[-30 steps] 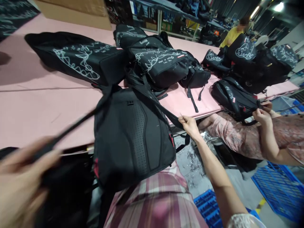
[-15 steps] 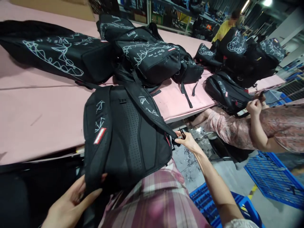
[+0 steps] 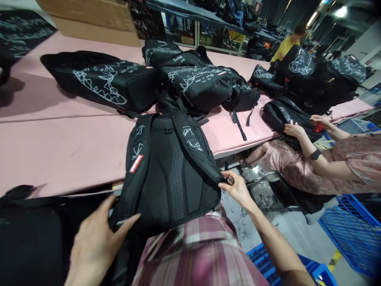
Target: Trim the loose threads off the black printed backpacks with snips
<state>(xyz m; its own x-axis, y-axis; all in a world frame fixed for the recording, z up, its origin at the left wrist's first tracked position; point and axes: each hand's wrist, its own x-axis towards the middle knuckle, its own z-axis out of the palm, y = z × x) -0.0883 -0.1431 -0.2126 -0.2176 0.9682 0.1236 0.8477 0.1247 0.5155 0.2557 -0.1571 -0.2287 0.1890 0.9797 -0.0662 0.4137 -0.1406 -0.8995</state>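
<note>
A black backpack with white scribbles and a red-and-white label on its straps leans between my lap and the table edge, its padded back facing me. My left hand is at its lower left corner, thumb over the front by the strap end and index finger at the side. The other fingertips are hidden. At the right side, my right hand pinches the lower end of the shoulder strap. A small dark object shows at these fingers, too small to make out.
More black backpacks lie along the pink table. A cardboard box stands behind. At the right a co-worker's hands handle another backpack. Blue crates sit on the floor. Dark bags fill the lower left.
The view has swung left, so things sit further right and lower. My left thumb and index finger have spread wider at the backpack's corner. The co-worker's second hand has come into view.
</note>
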